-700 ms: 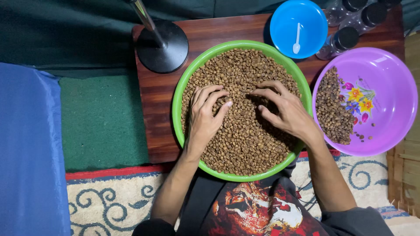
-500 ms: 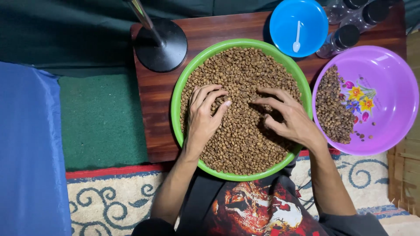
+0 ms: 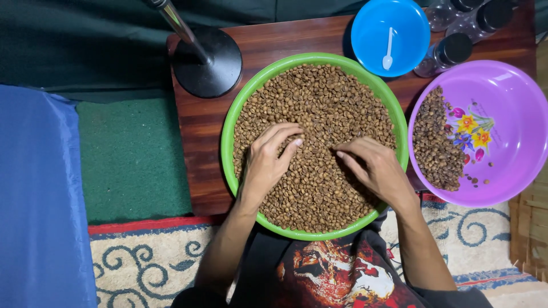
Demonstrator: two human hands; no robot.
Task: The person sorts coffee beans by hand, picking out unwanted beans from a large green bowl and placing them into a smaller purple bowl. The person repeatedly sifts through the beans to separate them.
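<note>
Beans: brown coffee beans (image 3: 319, 108) fill our green bowl (image 3: 228, 142) on the wooden counter (image 3: 200, 125).
Left hand (image 3: 268, 162): flat on the beans, fingers loosely spread, grip holding nothing.
Right hand (image 3: 374, 168): also on the beans, fingers curled a bit; can't tell if anything's pinched.
Neighbours: purple bowl (image 3: 514, 114) with a smaller heap, just beside ours; blue bowl (image 3: 411, 28) with a white spoon (image 3: 389, 51); black stand base (image 3: 208, 63) at the back.
</note>
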